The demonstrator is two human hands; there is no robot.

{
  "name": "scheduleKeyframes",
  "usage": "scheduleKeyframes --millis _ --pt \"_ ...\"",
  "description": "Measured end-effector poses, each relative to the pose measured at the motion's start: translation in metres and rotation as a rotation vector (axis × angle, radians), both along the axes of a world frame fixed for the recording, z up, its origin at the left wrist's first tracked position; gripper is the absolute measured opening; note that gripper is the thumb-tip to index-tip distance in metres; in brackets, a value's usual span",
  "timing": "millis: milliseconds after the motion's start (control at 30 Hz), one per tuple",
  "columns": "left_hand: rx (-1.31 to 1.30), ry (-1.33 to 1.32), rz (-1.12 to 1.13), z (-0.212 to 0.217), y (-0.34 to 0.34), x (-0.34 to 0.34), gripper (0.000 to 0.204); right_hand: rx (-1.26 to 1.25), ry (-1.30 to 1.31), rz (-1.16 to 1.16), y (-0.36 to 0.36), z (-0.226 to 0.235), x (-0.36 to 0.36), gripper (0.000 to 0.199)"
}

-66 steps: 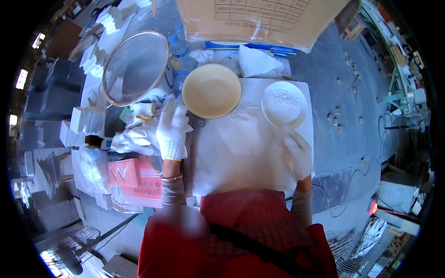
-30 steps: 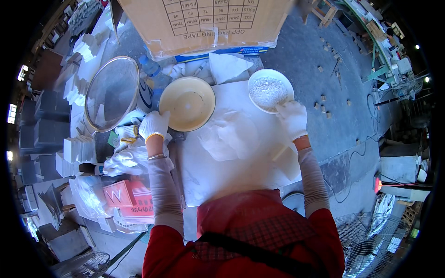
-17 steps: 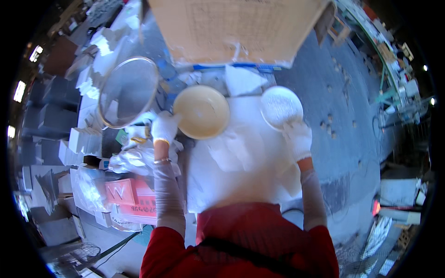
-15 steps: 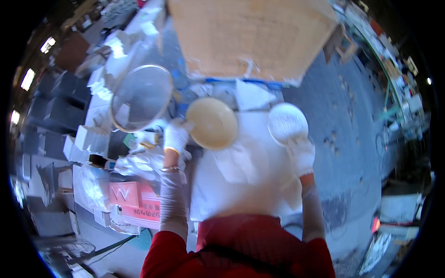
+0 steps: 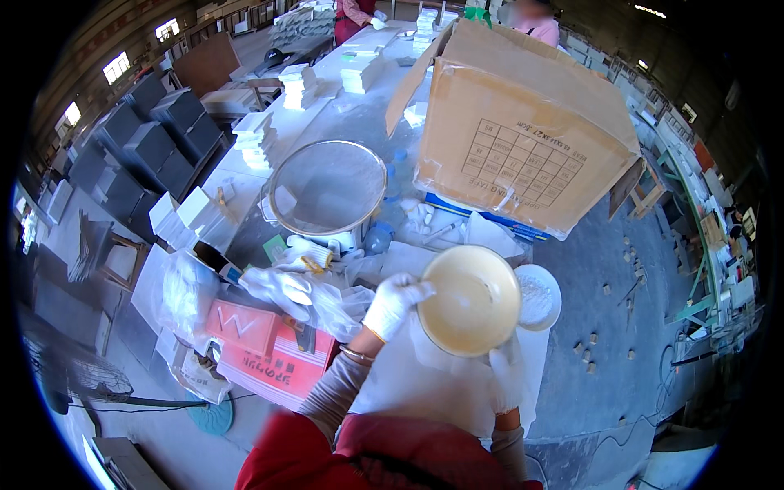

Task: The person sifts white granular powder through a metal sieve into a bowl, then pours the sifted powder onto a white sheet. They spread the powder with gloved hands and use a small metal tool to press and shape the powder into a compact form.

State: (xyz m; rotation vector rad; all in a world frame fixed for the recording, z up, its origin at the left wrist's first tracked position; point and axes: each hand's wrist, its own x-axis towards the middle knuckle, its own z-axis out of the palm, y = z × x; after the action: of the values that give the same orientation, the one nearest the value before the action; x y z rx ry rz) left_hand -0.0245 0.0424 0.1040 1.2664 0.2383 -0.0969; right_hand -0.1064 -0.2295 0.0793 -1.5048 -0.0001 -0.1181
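Note:
My left hand [image 5: 395, 305], in a white glove, grips the left rim of a cream-yellow bowl [image 5: 472, 300], its thumb over the edge. The bowl's inside faces up and looks bare apart from a small pale mark. At the bowl's lower right rim is my right hand [image 5: 505, 377], also white-gloved; motion smears its fingers, and whether they touch the rim is unclear. Right of the yellow bowl, partly behind it, a white bowl [image 5: 536, 298] holds white powder or grains. A white-covered work surface [image 5: 408, 384] lies beneath the bowls.
A large cardboard box [image 5: 523, 139] stands beyond the bowls. Left of it is a round metal-rimmed sieve [image 5: 327, 188]. White gloves [image 5: 278, 290], plastic bags and a pink-red box [image 5: 278, 363] lie at the left. White stacks [image 5: 298, 86] line the far table, where other people [image 5: 353, 20] stand.
My right hand has left the white bowl and come to the yellow bowl's lower right. The yellow bowl has moved right, beside the white bowl, with my left hand on its rim. The view has shifted.

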Motion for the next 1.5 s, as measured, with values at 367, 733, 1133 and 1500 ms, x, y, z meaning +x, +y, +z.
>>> scheduleKeyframes --millis 367,733,1133,1500 --pt "0.859 -0.457 -0.219 -0.087 -0.043 -0.066 0.028 0.402 0.241 -0.277 -0.053 0.005 -0.055 0.059" --pt "1.069 -0.712 -0.244 -0.106 -0.017 0.004 0.046 -0.521 0.184 -0.552 -0.067 0.003 -0.064 0.078" --pt "1.088 -0.671 -0.148 -0.112 -0.088 -0.007 0.057 -0.012 0.266 -0.363 -0.024 0.011 -0.039 0.086" --pt "0.698 -0.587 -0.317 -0.069 -0.149 -0.052 0.033 0.195 0.317 -0.357 0.002 -0.013 -0.050 0.063"
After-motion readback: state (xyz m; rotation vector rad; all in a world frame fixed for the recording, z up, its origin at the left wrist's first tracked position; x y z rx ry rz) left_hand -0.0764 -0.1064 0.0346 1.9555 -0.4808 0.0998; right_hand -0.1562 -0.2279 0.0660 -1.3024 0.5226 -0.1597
